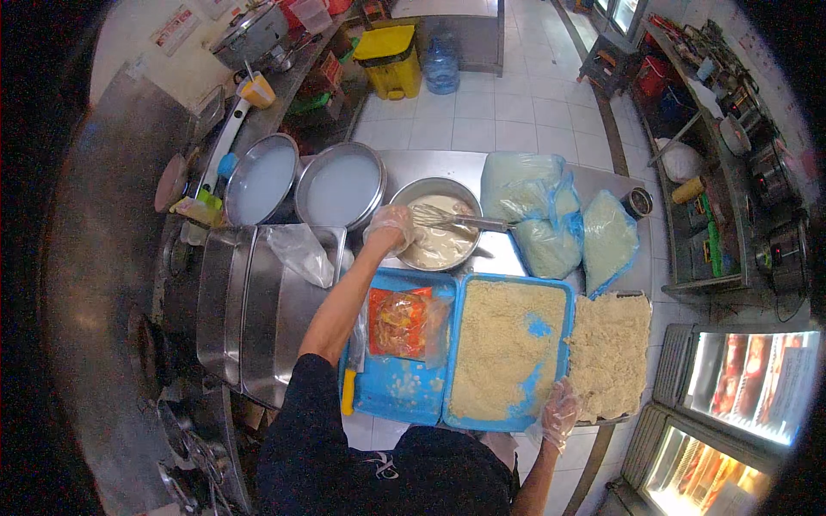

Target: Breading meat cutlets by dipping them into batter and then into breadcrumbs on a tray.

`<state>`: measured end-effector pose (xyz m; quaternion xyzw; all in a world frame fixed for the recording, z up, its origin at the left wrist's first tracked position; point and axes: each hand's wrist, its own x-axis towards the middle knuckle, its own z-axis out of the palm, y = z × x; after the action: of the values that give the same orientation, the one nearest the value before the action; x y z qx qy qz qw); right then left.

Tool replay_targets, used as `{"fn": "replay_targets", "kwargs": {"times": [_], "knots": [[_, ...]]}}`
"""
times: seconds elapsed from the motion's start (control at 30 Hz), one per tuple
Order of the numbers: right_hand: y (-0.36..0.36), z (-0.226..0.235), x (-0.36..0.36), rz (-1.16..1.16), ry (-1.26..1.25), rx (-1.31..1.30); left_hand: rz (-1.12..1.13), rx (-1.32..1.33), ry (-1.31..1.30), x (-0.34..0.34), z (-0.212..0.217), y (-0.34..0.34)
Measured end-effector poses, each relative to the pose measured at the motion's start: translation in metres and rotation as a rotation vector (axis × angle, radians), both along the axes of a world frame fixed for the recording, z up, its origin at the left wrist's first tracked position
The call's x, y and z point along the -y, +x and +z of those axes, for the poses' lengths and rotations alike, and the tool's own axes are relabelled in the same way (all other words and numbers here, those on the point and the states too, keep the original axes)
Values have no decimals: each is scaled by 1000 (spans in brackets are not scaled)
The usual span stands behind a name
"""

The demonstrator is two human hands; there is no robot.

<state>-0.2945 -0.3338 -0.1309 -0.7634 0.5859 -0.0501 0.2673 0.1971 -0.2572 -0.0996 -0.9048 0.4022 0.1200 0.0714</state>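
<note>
My left hand (391,228), in a clear plastic glove, is at the left rim of a round metal bowl (439,258) of pale batter; its fingertips are too unclear to show a grip. A wire whisk (456,220) lies across the bowl, its wires over the batter and its handle to the right. My gloved right hand (560,413) is low, at the right edge of a blue tray (508,423) of crumbs (492,344), fingers apart and nothing visible in them. Beside it, another tray holds more crumbs (611,353).
A blue tray (396,400) holds an orange-red package (400,322) and a yellow-handled knife (348,391). Bags of crumbs (529,189) lie right of the bowl. Two pans of cloudy liquid (344,185) and deep metal containers (288,344) stand left.
</note>
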Motion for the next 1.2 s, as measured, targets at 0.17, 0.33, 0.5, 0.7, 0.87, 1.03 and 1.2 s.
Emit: {"fn": "replay_targets", "kwargs": {"times": [0.17, 0.33, 0.5, 0.7, 0.87, 1.03, 1.2], "knots": [[4, 7, 1, -43, 12, 25, -87, -8, 24, 7, 16, 6], [20, 24, 6, 24, 54, -58, -250, 128, -78, 4, 22, 8], [22, 28, 5, 23, 106, 38, -294, 72, -146, 10, 82, -13], [13, 15, 4, -5, 128, 54, -348, 167, -246, 3, 79, -3], [15, 41, 2, -93, 300, 126, -239, 158, -138, 14, 96, -8], [1, 15, -1, -31, -36, 162, -309, 224, -151, 20, 105, -12], [4, 28, -3, -15, 6, 60, -229, 193, -106, 17, 102, -3]]}}
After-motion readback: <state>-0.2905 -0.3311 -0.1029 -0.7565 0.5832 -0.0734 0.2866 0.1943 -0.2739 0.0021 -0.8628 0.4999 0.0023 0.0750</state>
